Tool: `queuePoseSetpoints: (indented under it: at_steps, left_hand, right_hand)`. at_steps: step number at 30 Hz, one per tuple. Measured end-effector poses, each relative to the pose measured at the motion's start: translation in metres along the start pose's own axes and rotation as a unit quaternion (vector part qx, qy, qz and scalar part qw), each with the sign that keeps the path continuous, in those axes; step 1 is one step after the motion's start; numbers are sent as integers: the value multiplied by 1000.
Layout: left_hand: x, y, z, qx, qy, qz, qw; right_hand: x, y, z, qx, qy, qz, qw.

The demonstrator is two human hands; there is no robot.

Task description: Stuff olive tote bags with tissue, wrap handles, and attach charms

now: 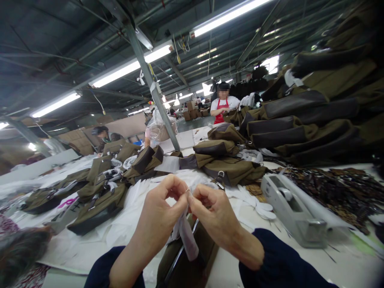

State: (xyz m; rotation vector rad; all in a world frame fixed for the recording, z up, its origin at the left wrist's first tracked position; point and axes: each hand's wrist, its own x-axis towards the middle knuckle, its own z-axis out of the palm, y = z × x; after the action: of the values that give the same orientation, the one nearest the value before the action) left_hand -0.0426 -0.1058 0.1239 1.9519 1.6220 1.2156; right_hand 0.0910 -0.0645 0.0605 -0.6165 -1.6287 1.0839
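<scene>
A long white worktable [345, 260] runs through the workshop, and to the right a tall stack of olive-and-brown bags [315, 116] rises well above everything else on it. More of these bags [99, 188] lie scattered over white paper on the left side, and another heap [225, 160] sits in the middle, just beyond the hands. A grey tape dispenser [292, 210] lies on the table to the right of the hands, beside a dark spread of small brown pieces [339, 192]. Two other people are at work farther off — one in a red apron [221, 106] behind the middle heap, one [102, 134] at the far left. Directly below the hands lies an olive bag [192, 260] with a dark strap running along it. The left hand [163, 208] and the right hand [214, 212] meet above it, fingertips pressed close together — both pinch the top of a thin white strip [187, 236], which hangs down between the wrists and ends just over the bag. Whether the strip touches the bag cannot be told.
</scene>
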Motion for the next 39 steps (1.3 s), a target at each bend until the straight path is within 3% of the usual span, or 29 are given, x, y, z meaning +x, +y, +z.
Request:
queuePoseSetpoints:
  at_steps: [7, 15, 18, 24, 28, 34, 37, 39]
  left_hand:
    - [-1, -3, 0, 14, 8, 10, 1000]
    - [10, -18, -16, -180, -73, -77, 978]
    - [15, -23, -17, -204, -86, -83, 972]
    - [15, -19, -7, -221, -34, -66, 972]
    - [12, -14, -4, -243, -20, -55, 968]
    - [14, -7, -20, -319, 42, -45, 946]
    - [13, -3, -25, -276, 42, -23, 960]
    - [11, 2, -24, -233, 30, -9, 972]
  right_hand:
    - [3, 4, 1, 12, -30, -8, 999]
    - [10, 12, -2, -5, -54, -11, 998]
    - [13, 13, -3, -3, -60, -19, 998]
    - [14, 5, -6, -25, 53, -25, 998]
    - [15, 4, 0, 0, 29, -38, 999]
    - [16, 30, 1, 104, 1, 60, 993]
    - [15, 32, -5, 47, -22, 67, 996]
    - [16, 24, -9, -83, 15, 14, 996]
